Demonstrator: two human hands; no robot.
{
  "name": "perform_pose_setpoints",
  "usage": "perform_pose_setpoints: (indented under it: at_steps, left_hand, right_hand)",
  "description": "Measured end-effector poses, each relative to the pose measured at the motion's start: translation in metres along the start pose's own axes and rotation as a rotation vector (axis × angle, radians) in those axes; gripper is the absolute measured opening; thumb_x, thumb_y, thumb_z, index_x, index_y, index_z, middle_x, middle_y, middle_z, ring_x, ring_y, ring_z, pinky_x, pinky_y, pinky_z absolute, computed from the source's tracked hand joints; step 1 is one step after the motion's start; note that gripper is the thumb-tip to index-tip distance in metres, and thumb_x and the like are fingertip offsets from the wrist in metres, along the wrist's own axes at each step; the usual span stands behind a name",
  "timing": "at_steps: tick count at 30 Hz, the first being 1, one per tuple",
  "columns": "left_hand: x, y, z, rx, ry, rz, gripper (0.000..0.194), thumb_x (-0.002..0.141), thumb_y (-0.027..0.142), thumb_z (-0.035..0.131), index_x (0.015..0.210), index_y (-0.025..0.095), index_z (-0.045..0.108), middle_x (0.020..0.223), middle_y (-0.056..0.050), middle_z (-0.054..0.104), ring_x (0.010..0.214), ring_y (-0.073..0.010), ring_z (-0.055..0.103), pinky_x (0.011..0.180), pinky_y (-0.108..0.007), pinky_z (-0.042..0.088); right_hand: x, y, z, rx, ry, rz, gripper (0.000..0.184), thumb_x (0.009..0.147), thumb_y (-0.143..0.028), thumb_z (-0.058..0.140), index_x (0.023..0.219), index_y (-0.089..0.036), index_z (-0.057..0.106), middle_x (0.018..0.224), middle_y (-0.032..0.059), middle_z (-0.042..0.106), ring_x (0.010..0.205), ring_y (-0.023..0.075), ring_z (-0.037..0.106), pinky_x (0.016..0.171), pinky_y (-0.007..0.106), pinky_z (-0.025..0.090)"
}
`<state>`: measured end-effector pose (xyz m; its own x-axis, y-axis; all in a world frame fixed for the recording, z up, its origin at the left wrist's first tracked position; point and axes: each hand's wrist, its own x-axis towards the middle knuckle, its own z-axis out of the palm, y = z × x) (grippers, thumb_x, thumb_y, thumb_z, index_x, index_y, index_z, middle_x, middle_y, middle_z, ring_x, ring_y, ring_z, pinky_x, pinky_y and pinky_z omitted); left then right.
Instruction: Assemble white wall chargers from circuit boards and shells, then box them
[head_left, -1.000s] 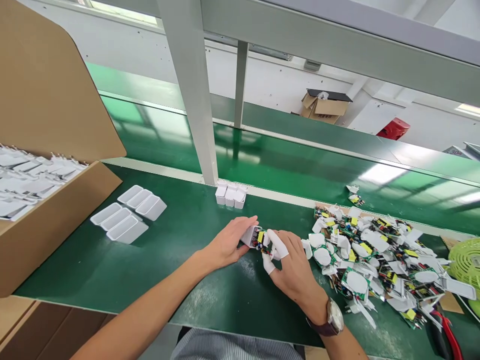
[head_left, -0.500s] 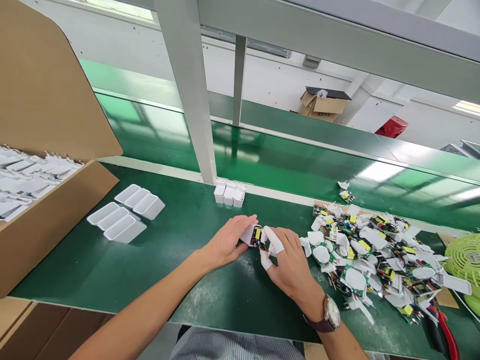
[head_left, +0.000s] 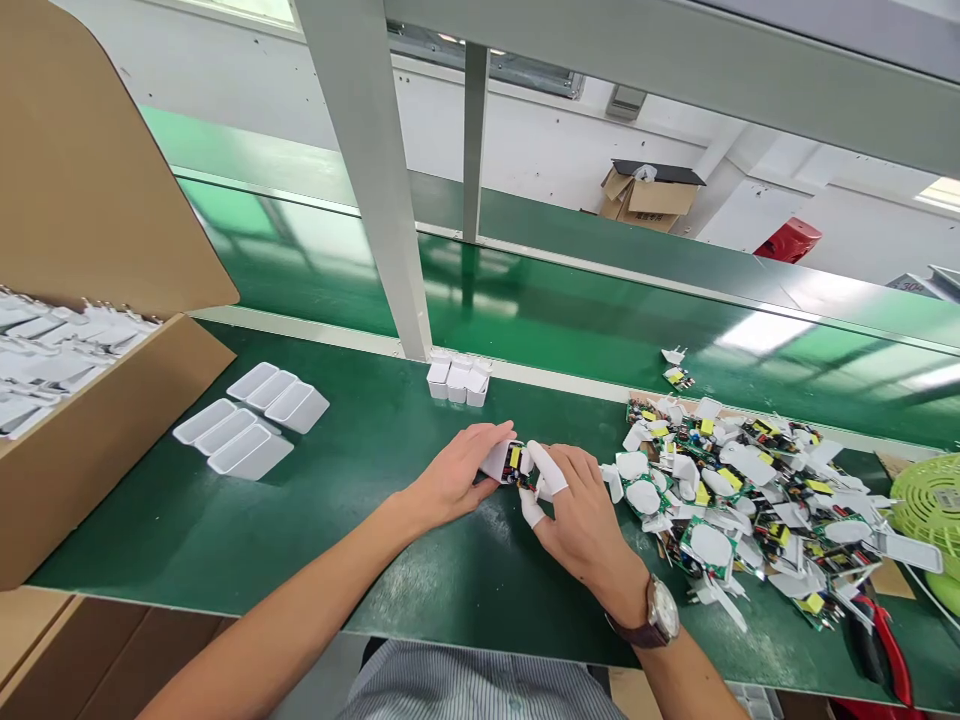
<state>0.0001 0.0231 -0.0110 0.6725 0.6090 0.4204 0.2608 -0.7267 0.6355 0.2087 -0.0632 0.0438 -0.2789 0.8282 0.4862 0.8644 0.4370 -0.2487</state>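
Observation:
Above the green tabletop, my left hand [head_left: 459, 474] is closed around a white plastic housing [head_left: 494, 460], its fingers partly covering it. My right hand [head_left: 577, 515], with white finger cots on the thumb and index finger and a watch on the wrist, pinches a small circuit board [head_left: 515, 460] with black and yellow parts. The board sits at the open end of the housing, seemingly part way in; its far end is hidden by my fingers. Right of this hand lies a heap of circuit boards [head_left: 709, 545] with white plastic pieces attached.
Rows of open white housings [head_left: 247, 452] stand at left beside a cardboard box [head_left: 112, 420] full of white parts. Small white cases [head_left: 459, 380] stand by the metal post [head_left: 382, 190]. Red-handled pliers [head_left: 885, 650] and a green fan [head_left: 930, 505] are at right.
The camera view has shifted slightly. Both hands stay at nearly the same place, with the board and housing still together between them.

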Motion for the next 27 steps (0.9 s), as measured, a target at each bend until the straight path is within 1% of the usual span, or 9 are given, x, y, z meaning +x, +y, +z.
perform_pose_setpoints:
  at_steps: [3, 7, 11, 14, 18, 23, 27]
  left_hand:
    - [-0.0002, -0.0009, 0.0009, -0.008, -0.004, -0.004, 0.076, 0.094, 0.013, 0.061, 0.158, 0.027, 0.023, 0.145, -0.013, 0.055, 0.136, -0.0295, 0.051, 0.114, -0.055, 0.046]
    - [-0.001, -0.0029, 0.0017, -0.015, -0.004, -0.034, 0.07, 0.095, 0.016, 0.062, 0.156, 0.027, 0.029, 0.148, -0.014, 0.053, 0.139, -0.0291, 0.05, 0.116, -0.054, 0.045]
    - [-0.0022, -0.0047, 0.0021, -0.02, -0.019, -0.075, 0.07, 0.095, 0.019, 0.063, 0.156, 0.027, 0.028, 0.149, -0.013, 0.053, 0.141, -0.0283, 0.048, 0.117, -0.053, 0.045]
    - [-0.0024, -0.0046, 0.0026, -0.032, -0.023, -0.093, 0.072, 0.095, 0.019, 0.064, 0.156, 0.028, 0.027, 0.149, -0.012, 0.053, 0.141, -0.0276, 0.048, 0.118, -0.052, 0.044]
    - [-0.0008, -0.0022, 0.003, -0.032, -0.017, -0.093, 0.072, 0.096, 0.021, 0.064, 0.157, 0.028, 0.027, 0.146, -0.013, 0.055, 0.139, -0.0287, 0.05, 0.116, -0.054, 0.045]
    - [0.0008, 0.0012, 0.0035, -0.017, 0.013, -0.091, 0.071, 0.097, 0.025, 0.063, 0.157, 0.029, 0.026, 0.145, -0.012, 0.056, 0.138, -0.0282, 0.051, 0.116, -0.054, 0.045]
    - [0.0008, 0.0018, 0.0039, -0.016, 0.012, -0.094, 0.071, 0.098, 0.027, 0.064, 0.157, 0.029, 0.026, 0.144, -0.012, 0.056, 0.137, -0.0278, 0.053, 0.115, -0.053, 0.046]
  right_hand:
    - [0.0014, -0.0018, -0.0011, -0.006, 0.007, -0.002, 0.049, 0.09, -0.008, 0.052, 0.138, -0.014, 0.048, 0.116, 0.0144, 0.066, 0.108, 0.0303, 0.057, 0.096, 0.05, 0.051]
    - [0.0038, -0.0039, -0.0023, -0.036, 0.002, -0.008, 0.046, 0.093, -0.01, 0.051, 0.138, -0.013, 0.049, 0.118, 0.0144, 0.066, 0.109, 0.0309, 0.057, 0.097, 0.05, 0.05]
    - [0.0063, -0.004, -0.003, -0.031, 0.006, -0.028, 0.044, 0.093, -0.011, 0.051, 0.137, -0.011, 0.05, 0.119, 0.016, 0.066, 0.109, 0.031, 0.057, 0.097, 0.05, 0.05]
    - [0.0079, -0.0035, -0.0032, -0.023, 0.015, -0.021, 0.045, 0.092, -0.011, 0.051, 0.137, -0.011, 0.05, 0.118, 0.0158, 0.066, 0.108, 0.0304, 0.057, 0.096, 0.05, 0.051]
    - [0.0087, -0.0025, -0.0041, -0.015, 0.023, -0.015, 0.047, 0.093, -0.01, 0.049, 0.139, -0.013, 0.048, 0.118, 0.0152, 0.066, 0.107, 0.0301, 0.058, 0.096, 0.05, 0.051]
    - [0.0076, 0.0008, -0.0053, -0.001, 0.016, -0.027, 0.047, 0.093, -0.009, 0.05, 0.14, -0.012, 0.048, 0.118, 0.015, 0.066, 0.107, 0.0299, 0.058, 0.096, 0.05, 0.051]
    - [0.0077, 0.0042, -0.0054, 0.008, 0.026, -0.039, 0.055, 0.093, -0.009, 0.048, 0.147, -0.014, 0.041, 0.119, 0.0153, 0.066, 0.108, 0.03, 0.058, 0.095, 0.051, 0.051]
